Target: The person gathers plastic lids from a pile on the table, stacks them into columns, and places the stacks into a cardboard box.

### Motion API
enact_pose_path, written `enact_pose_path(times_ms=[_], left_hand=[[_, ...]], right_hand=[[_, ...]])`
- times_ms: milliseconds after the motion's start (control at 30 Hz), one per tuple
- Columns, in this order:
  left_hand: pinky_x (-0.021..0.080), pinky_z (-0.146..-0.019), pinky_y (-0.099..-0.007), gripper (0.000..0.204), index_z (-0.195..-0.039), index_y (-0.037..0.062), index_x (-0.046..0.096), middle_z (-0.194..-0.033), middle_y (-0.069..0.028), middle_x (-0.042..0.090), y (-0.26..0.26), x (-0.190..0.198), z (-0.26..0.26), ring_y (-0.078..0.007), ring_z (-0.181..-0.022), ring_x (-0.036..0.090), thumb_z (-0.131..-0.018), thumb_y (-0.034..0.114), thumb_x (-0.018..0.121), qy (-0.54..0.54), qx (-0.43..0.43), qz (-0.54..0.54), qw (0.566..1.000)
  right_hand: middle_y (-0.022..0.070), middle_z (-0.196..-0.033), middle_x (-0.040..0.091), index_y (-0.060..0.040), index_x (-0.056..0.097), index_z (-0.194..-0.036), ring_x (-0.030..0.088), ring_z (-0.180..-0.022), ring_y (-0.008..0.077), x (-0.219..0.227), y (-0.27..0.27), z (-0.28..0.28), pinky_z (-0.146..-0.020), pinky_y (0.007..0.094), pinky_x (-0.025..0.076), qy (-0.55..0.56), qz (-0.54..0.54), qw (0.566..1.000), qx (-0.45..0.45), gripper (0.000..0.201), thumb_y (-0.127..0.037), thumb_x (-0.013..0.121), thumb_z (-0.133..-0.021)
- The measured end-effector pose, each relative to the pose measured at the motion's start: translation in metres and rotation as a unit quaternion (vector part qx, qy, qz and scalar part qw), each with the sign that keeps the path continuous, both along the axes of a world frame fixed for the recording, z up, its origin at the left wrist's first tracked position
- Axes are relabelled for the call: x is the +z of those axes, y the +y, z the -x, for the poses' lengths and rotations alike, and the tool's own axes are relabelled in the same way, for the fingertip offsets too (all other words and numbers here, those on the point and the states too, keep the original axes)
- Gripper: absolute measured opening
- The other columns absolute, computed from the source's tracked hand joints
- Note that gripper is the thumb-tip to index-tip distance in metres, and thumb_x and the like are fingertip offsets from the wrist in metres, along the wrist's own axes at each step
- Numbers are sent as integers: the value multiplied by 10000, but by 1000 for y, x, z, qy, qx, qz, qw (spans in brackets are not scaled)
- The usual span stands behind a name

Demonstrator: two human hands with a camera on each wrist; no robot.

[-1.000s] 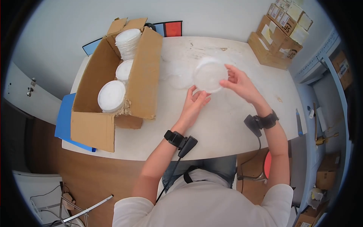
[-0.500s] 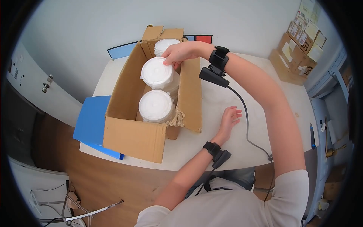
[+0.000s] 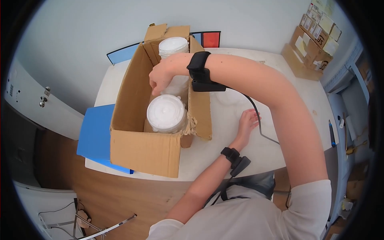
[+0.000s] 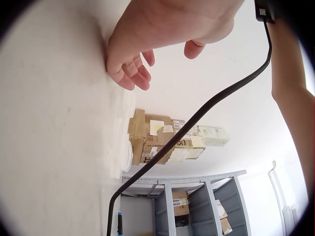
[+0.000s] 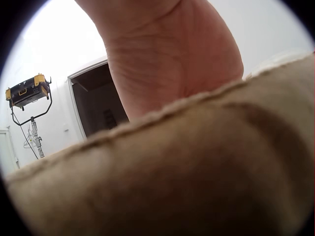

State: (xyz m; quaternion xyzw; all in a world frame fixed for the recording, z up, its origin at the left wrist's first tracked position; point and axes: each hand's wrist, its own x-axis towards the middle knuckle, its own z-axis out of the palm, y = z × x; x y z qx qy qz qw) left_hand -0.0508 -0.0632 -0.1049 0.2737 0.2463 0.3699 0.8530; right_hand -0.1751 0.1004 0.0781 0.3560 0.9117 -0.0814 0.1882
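Observation:
My right hand (image 3: 163,75) reaches over the cardboard box's (image 3: 146,154) right wall, bent down into it with the fingers toward the box floor. It covers most of the middle stack of round plastic pieces (image 3: 178,86); I cannot tell whether it grips any. Nearer me in the box stands a stack topped by a white round lid (image 3: 166,113), and behind the hand is another white stack (image 3: 173,44). My left hand (image 3: 249,123) rests on the table right of the box, its fingers loosely bent and holding nothing.
Translucent round pieces (image 3: 231,97) lie on the white table (image 3: 276,148) beyond the left hand. A blue folder-like object (image 3: 96,132) sits left of the box. Parcels (image 3: 310,50) are stacked at the back right. A black cable (image 3: 259,124) hangs from the right wrist.
The right hand first held a translucent round piece over the table with the left, then gripped a white-lidded piece at the middle stack. Now it is lower, farther left in the box. The left hand stayed on the table.

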Motion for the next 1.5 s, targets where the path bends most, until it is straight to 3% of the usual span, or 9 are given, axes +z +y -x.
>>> enact_pose_path(times_ms=[267, 333, 500, 667, 800, 967, 1167, 1367, 1500], left_hand=[[402, -828, -319, 345, -1116, 56, 408, -1031, -78, 514, -1, 0, -1, -162, -947, 507, -851, 277, 435, -12, 8, 8, 1000], [393, -836, -316, 358, -1107, 60, 416, -1042, -77, 515, -1, 5, 1, -164, -965, 499, -847, 305, 434, -5, 4, 7, 1000], [397, -818, -310, 381, -1108, 48, 420, -1052, -87, 521, -6, 11, 3, -174, -943, 504, -840, 317, 443, 21, 0, 8, 1000], [386, -707, -260, 291, -1056, 50, 463, -1000, -66, 552, -5, 17, 4, -117, -818, 493, -798, 178, 509, 90, 97, -58, 989], [386, -666, -232, 215, -999, 57, 494, -936, -31, 573, 0, 18, 10, -76, -789, 490, -788, 87, 519, 137, 177, -112, 968], [386, -675, -234, 225, -987, 49, 500, -964, -33, 565, -1, 23, 11, -88, -832, 482, -767, 78, 541, 201, 178, -158, 950], [362, -831, -289, 327, -1023, 56, 529, -1060, -52, 530, 1, 19, 13, -172, -1036, 446, -714, 128, 609, 393, 148, -345, 839], [348, -888, -370, 352, -1034, 65, 532, -1107, -67, 539, 9, 26, 10, -204, -1082, 450, -707, 157, 621, 472, 166, -422, 756], [347, -908, -384, 345, -1044, 60, 530, -1106, -65, 546, 10, 34, -5, -208, -1100, 455, -729, 173, 617, 468, 105, -474, 738]], right_hand=[[86, -1161, 556, -97, 574, -1131, 511, -1063, 278, -24, 7, -13, -884, 405, 402, -26, 13, 998, 55, 589, -533, 551, -736], [89, -1135, 550, -97, 573, -1100, 482, -1088, 264, -20, -1, -36, -941, 355, 358, 262, -24, 963, 51, 525, -494, 570, -756], [112, -1039, 588, -41, 555, -1061, 539, -989, 254, 22, -12, -140, -841, 332, 420, 449, -193, 871, -56, 357, -314, 538, -831], [150, -1047, 576, -63, 505, -1144, 555, -957, 272, 7, -84, -279, -810, 345, 439, 165, -127, 935, -287, 413, -301, 564, -812], [142, -1209, 478, -94, 422, -1245, 449, -1125, 275, -23, -162, -350, -917, 367, 382, -45, 10, 878, -477, 632, -375, 649, -726], [183, -1302, 373, -89, 338, -1309, 383, -1194, 306, -84, -220, -416, -973, 350, 345, 42, 8, 852, -522, 826, -394, 723, -646], [195, -1425, 116, -135, 234, -1371, 86, -1324, 368, -115, -243, -416, -1025, 535, 196, 117, -40, 833, -539, 1057, -455, 780, -524], [174, -1432, 100, -105, 372, -1255, 29, -1331, 362, -150, -239, -428, -1003, 605, 132, 180, -131, 864, -452, 760, -406, 720, -650], [151, -1378, 259, -67, 440, -1125, 203, -1292, 325, -148, -251, -421, -1000, 532, 208, 240, -128, 860, -431, 383, -217, 580, -801]])
